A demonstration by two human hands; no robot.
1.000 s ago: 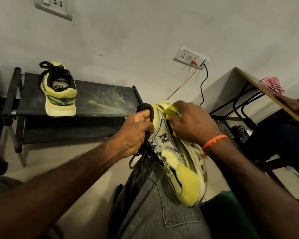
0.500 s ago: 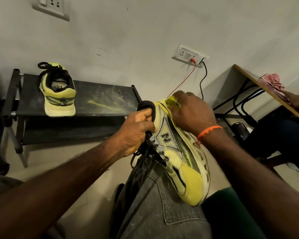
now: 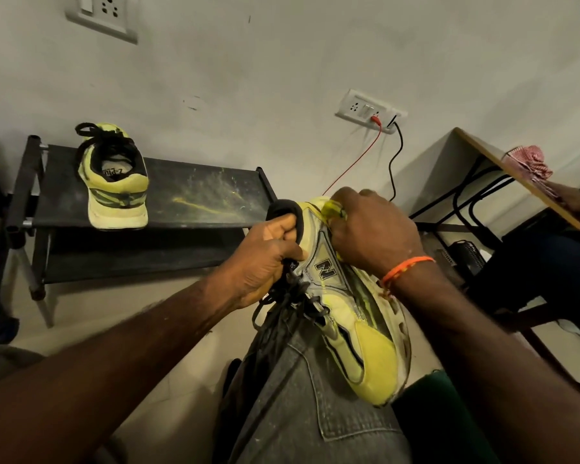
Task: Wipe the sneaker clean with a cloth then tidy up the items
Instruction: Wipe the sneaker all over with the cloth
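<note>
Lying toe-down on the knee, the sneaker (image 3: 345, 306) points heel-up between both hands: left hand (image 3: 265, 259) grips its collar, right hand (image 3: 372, 229) presses the cloth (image 3: 332, 207) at the heel.

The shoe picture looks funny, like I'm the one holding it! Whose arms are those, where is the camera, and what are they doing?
The camera sits on a person's head and looks down, so you see their own two arms. There is just this one view. The left hand has its grip on the collar of a yellow sneaker, which rests on their knee in grey jeans. The right hand presses a small yellow cloth against the heel end to wipe it. The matching second sneaker stands on a black shoe rack by the wall, and the rack's top is smeared with yellow dust.
</note>
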